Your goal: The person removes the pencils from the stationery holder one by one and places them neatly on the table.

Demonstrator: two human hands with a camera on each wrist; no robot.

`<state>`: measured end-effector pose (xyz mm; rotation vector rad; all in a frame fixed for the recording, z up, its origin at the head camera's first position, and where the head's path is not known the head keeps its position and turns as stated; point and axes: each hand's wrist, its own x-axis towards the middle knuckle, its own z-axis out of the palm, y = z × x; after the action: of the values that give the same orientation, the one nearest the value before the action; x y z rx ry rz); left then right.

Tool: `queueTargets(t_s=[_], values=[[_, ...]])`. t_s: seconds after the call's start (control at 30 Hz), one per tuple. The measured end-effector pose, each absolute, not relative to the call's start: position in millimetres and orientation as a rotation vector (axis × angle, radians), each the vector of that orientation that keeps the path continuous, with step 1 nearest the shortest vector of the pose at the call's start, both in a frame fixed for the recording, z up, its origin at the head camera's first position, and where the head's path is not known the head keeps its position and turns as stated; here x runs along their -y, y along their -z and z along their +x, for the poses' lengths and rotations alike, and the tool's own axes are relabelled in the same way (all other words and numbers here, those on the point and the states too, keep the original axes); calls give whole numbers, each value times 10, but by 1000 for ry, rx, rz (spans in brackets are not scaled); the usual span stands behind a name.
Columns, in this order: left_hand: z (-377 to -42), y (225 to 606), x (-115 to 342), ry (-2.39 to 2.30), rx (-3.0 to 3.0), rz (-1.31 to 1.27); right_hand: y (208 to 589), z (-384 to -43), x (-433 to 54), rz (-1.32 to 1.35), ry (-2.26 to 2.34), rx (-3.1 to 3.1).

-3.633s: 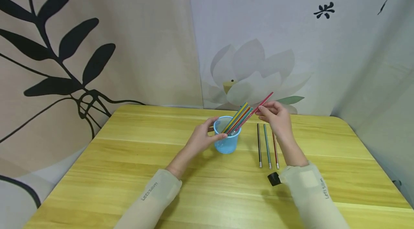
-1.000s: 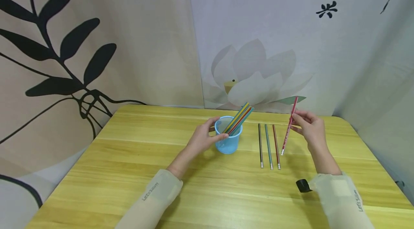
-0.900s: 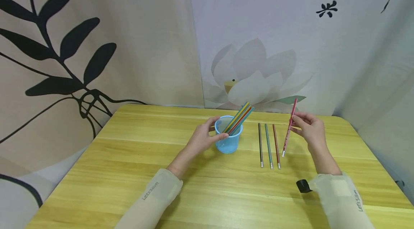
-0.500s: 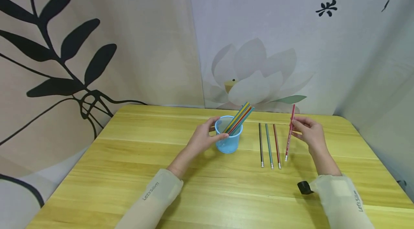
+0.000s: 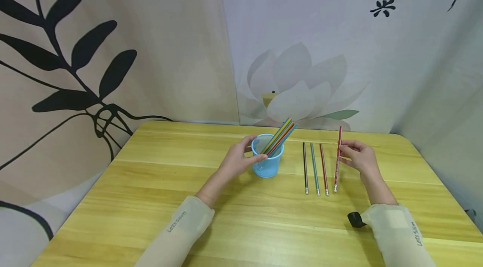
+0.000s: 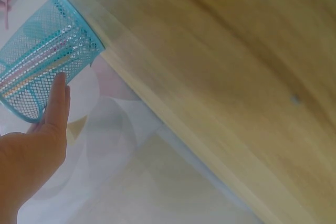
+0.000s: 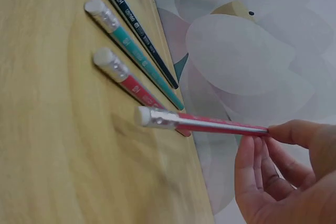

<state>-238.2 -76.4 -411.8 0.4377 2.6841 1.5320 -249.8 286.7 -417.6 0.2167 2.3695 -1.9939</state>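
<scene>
So the person at the wooden table [image 5: 170,166] has both hands busy right now. The left hand [image 5: 239,159] is holding a light blue mesh cup [image 5: 266,168], thumb on the near side by the rim and the other fingers round the back and side. The cup looks upright on the table, and there's a bundle of pencils [image 5: 279,138] in it — I can make out yellow, teal and red ones — all leaning over to the right with their ends poking out past the rim. Over on the other side, the right hand [image 5: 360,159] has a pinkish-red pencil [image 5: 337,170] pinched between thumb and fingertips, eraser end lower and toward the person, far end up in the air. Can't tell if that eraser is touching the wood. Just left of it, three more lie flat in a neat row, all erasers facing the person: a black pencil [image 5: 305,168], a teal pencil [image 5: 315,169] and a red pencil [image 5: 323,169], spaced a little apart. Pale sleeves [image 5: 181,233] on both arms, and a small black piece [image 5: 356,219] sits by the right cuff. Behind it all hangs a backdrop [image 5: 181,49] with a dark leafy branch and a pale lotus.
</scene>
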Motion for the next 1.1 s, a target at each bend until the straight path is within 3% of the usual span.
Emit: queueTargets(t_s=[1.1], values=[[-2374, 4104, 764, -1539, -2669, 427, 4404, -2619, -2836, 184, 1663, -2379]])
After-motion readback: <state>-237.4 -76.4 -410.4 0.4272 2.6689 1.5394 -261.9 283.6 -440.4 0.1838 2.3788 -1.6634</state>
